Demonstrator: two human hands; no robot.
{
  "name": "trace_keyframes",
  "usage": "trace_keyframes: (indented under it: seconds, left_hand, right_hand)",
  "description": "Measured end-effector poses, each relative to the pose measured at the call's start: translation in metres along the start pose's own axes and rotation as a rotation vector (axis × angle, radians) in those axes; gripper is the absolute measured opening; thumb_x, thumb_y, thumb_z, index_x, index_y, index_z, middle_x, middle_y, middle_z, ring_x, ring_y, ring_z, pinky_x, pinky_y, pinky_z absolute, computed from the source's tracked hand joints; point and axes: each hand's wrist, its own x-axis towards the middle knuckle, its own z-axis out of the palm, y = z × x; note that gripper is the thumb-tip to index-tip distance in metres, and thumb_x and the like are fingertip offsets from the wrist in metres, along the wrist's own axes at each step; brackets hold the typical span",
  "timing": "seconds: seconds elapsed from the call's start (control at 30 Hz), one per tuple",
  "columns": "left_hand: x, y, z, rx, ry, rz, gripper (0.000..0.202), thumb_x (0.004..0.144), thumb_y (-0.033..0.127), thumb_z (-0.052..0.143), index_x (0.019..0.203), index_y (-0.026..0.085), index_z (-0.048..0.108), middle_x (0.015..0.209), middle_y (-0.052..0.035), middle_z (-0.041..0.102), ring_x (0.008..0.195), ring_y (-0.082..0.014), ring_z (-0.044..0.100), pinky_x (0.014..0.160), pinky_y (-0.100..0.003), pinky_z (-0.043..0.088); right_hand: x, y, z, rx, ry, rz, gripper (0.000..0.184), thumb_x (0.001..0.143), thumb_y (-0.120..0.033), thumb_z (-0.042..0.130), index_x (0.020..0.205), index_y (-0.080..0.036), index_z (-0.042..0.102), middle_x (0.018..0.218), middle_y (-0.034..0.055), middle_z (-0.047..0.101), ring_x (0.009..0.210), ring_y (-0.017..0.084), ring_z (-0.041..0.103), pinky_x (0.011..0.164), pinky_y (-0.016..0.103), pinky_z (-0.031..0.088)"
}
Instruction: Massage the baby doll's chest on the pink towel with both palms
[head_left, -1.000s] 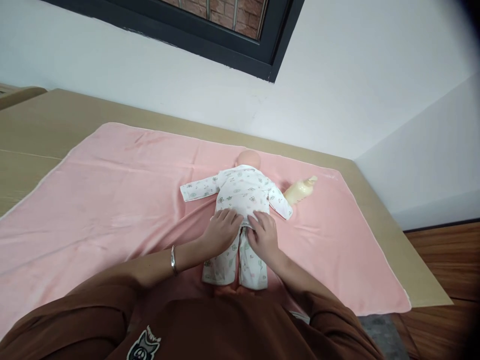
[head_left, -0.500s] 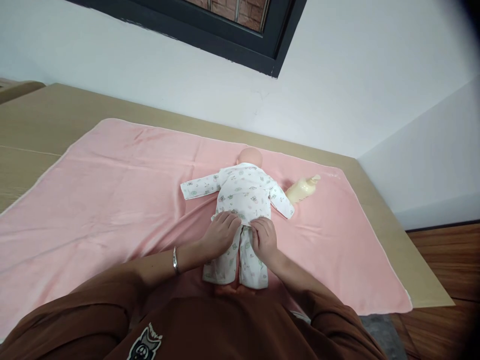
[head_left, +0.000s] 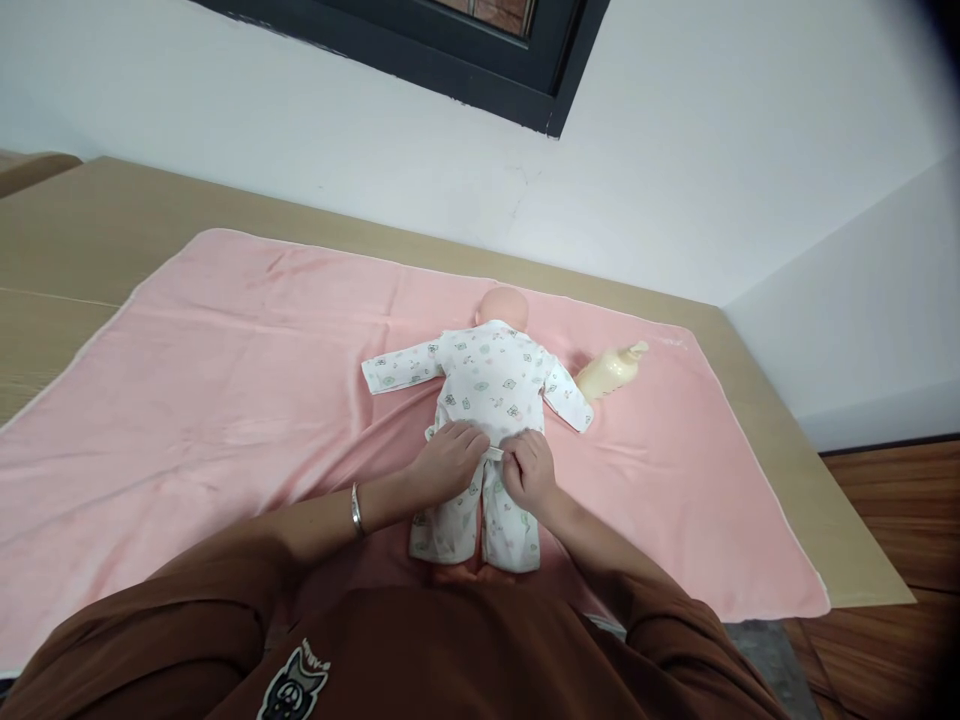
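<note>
A baby doll (head_left: 504,305) lies stretched out with its head away from me; only smooth bald scalp shows. It wears a white printed shirt (head_left: 491,375) with both sleeves spread and matching white pants (head_left: 511,530). At the doll's waist, my left hand (head_left: 452,462) has its fingers curled over the lower edge of the shirt. Just right of it, my right hand (head_left: 529,470) pinches the same hem with bent fingers. A short pale strip of cloth shows between the two hands. My fingertips are partly hidden in the fabric.
A pink blanket (head_left: 262,320) with some creases is spread under the doll on a wooden table (head_left: 135,215). A cream-coloured bottle (head_left: 609,372) lies on its side by the doll's right-hand sleeve. Behind the table stands a white wall with a dark window frame (head_left: 517,100).
Both hands stay at the doll's waist; the right fingers are more curled, and the cloth edge between the hands has shifted slightly. The shirt looks smoother. The view has tilted a little.
</note>
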Motion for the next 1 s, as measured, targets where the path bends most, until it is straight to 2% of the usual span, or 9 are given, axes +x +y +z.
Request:
trace_keyframes:
  seconds: [0.2,0.37,0.47,0.6,0.73,0.8,0.9,1.0]
  left_hand:
    - [0.006,0.003,-0.003,0.023,0.009,0.003,0.024,0.096,0.024,0.040,0.079,0.018,0.055,0.079,-0.0064,0.059,0.076,-0.0212,0.052,0.070,-0.036,0.042]
    - [0.004,0.004,-0.002,0.046,0.008,-0.030,0.025,0.095,0.025,0.041,0.076,0.018,0.055,0.079,-0.0069,0.060,0.078,-0.0219,0.053,0.070,-0.037,0.041]
    - [0.002,0.004,-0.004,0.074,0.036,-0.022,0.025,0.095,0.027,0.042,0.075,0.018,0.056,0.078,-0.0072,0.060,0.078,-0.0226,0.053,0.070,-0.037,0.040]
    - [0.000,0.011,-0.008,0.108,0.033,0.072,0.024,0.093,0.026,0.044,0.076,0.017,0.058,0.076,-0.0068,0.059,0.077,-0.0226,0.054,0.069,-0.038,0.040]
    - [0.002,0.028,-0.010,0.079,-0.058,0.183,0.019,0.090,0.024,0.048,0.078,0.016,0.061,0.079,-0.0081,0.062,0.078,-0.0234,0.056,0.073,-0.040,0.043]
    - [0.008,0.037,-0.013,0.001,-0.115,0.159,0.019,0.089,0.025,0.049,0.078,0.016,0.062,0.079,-0.0085,0.063,0.077,-0.0231,0.057,0.072,-0.039,0.045]
    - [0.030,0.049,-0.024,-0.223,-0.184,0.032,0.024,0.089,0.026,0.047,0.072,0.017,0.061,0.072,-0.0068,0.063,0.069,-0.0201,0.057,0.068,-0.035,0.045]
    - [0.072,0.057,-0.035,-0.615,-0.187,-0.079,0.030,0.090,0.032,0.045,0.067,0.019,0.059,0.066,-0.0029,0.061,0.064,-0.0160,0.055,0.070,-0.032,0.045]
  right_hand:
    - [0.005,0.000,0.000,-0.008,-0.071,0.022,0.011,0.087,-0.023,0.048,0.077,-0.023,0.053,0.074,0.0033,0.059,0.073,0.020,0.050,0.069,0.035,0.038]
    - [0.008,-0.001,0.000,-0.051,-0.104,0.038,0.014,0.086,-0.025,0.049,0.073,-0.023,0.052,0.071,0.0031,0.056,0.072,0.020,0.048,0.069,0.035,0.038]
    - [0.006,-0.005,-0.004,-0.113,-0.125,0.028,0.012,0.087,-0.025,0.050,0.077,-0.021,0.057,0.075,0.0042,0.057,0.076,0.021,0.049,0.071,0.036,0.039]
    - [-0.001,-0.015,-0.016,-0.183,-0.195,-0.022,0.010,0.086,-0.024,0.056,0.090,-0.019,0.064,0.087,0.0065,0.061,0.086,0.023,0.052,0.076,0.040,0.042]
    - [-0.013,-0.023,-0.031,-0.059,-0.200,-0.062,0.018,0.081,-0.015,0.056,0.096,-0.019,0.065,0.098,0.0074,0.065,0.098,0.025,0.055,0.085,0.044,0.047]
    - [-0.017,-0.023,-0.041,0.007,-0.208,-0.069,0.023,0.080,-0.013,0.053,0.098,-0.020,0.066,0.104,0.0075,0.066,0.103,0.025,0.057,0.088,0.045,0.050]
    - [-0.014,-0.016,-0.064,0.014,-0.162,-0.049,0.034,0.081,-0.013,0.051,0.111,-0.022,0.065,0.124,0.0095,0.063,0.108,0.026,0.059,0.090,0.047,0.053]
    - [0.007,0.007,-0.096,-0.079,0.022,0.047,0.044,0.082,-0.015,0.050,0.123,-0.025,0.062,0.132,0.0100,0.059,0.119,0.029,0.056,0.097,0.051,0.050]
